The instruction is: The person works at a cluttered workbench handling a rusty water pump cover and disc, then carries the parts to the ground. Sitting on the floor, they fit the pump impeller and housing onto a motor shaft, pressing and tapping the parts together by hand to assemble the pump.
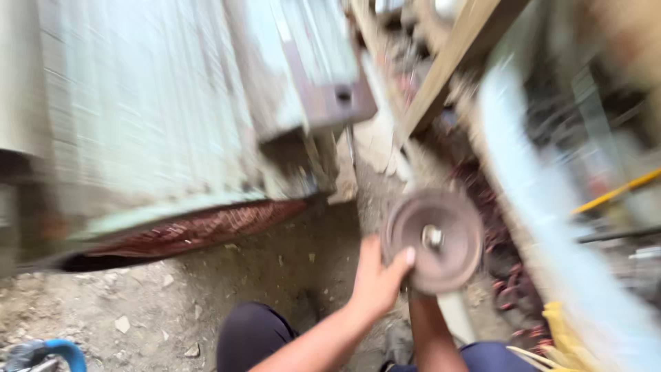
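A round rusty metal disc (434, 240) with a bolt at its centre is held up over the dirt ground. My left hand (375, 279) grips its left rim, thumb pressed on the face. My right forearm (427, 334) rises to the disc's lower edge, and that hand is hidden behind the disc. The whole view is blurred by motion.
A big pale green ribbed machine housing (144, 117) fills the left, with copper windings (200, 231) showing at its lower edge. A wooden beam (447, 62) slants at top right beside a pale pipe (544, 193). A blue handle (58, 351) lies bottom left, and yellow fabric (564, 337) bottom right.
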